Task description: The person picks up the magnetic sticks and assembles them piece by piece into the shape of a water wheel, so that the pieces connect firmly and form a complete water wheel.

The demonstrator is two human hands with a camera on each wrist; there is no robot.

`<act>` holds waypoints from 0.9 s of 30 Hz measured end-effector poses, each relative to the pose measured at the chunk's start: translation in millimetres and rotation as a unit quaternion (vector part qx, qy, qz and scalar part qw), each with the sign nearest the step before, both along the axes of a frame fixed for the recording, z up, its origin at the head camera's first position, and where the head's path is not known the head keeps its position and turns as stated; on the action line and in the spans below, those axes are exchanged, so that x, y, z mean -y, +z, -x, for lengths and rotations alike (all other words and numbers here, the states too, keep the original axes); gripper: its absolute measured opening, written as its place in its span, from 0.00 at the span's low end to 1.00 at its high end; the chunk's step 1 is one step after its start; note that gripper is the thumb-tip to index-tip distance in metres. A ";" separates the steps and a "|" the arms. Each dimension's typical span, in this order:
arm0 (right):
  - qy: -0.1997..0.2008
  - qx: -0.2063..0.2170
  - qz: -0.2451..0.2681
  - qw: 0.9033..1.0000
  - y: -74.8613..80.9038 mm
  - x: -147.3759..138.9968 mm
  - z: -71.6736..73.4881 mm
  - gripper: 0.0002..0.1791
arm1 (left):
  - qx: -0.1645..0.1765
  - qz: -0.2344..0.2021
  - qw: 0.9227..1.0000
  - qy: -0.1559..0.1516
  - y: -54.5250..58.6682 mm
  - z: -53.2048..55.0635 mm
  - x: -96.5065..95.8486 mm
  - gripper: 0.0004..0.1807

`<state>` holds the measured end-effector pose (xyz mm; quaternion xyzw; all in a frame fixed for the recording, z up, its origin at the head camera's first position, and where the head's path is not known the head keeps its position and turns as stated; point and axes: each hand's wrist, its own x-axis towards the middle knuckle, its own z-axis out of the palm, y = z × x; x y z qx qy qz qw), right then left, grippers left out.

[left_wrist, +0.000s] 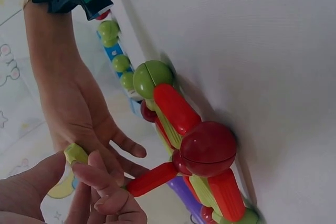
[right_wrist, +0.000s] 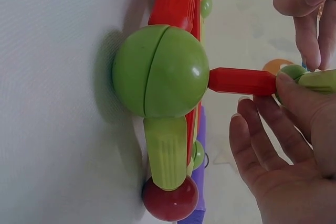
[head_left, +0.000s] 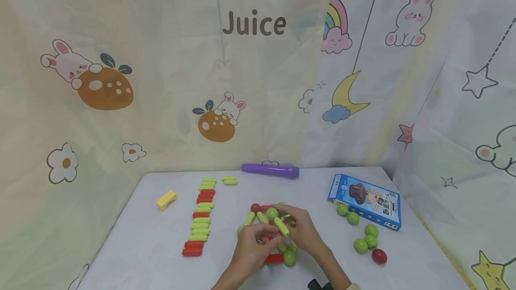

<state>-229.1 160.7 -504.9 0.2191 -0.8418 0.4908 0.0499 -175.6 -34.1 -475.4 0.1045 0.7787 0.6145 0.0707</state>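
A green ball [head_left: 272, 213] with a lime-green rod [head_left: 281, 227] in it stands atop a red rod [right_wrist: 241, 81], above a frame of red and green balls and rods. My right hand [head_left: 303, 229] pinches this ball, its thumb across it in the right wrist view and its other fingers spread. With thumb and index finger, my left hand [head_left: 253, 246] pinches the free end of the lime-green rod; part of that contact is hidden. The frame includes a big green ball [right_wrist: 160, 72] and a dark red ball [left_wrist: 209, 148], and rests on the table.
A column of red and lime rods [head_left: 200, 220] lies on the left, with a yellow arch block [head_left: 166, 200] beyond. A purple stick [head_left: 271, 170] lies along the back edge. On the right are a blue box [head_left: 368, 200], several green balls [head_left: 360, 245] and a red ball [head_left: 379, 256].
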 end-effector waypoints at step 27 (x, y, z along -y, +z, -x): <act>-0.010 0.031 -0.008 0.999 -2.7 2.9 4.8 0.27 | -0.112 0.367 0.923 0.012 -43.5 -10.4 20.4 0.16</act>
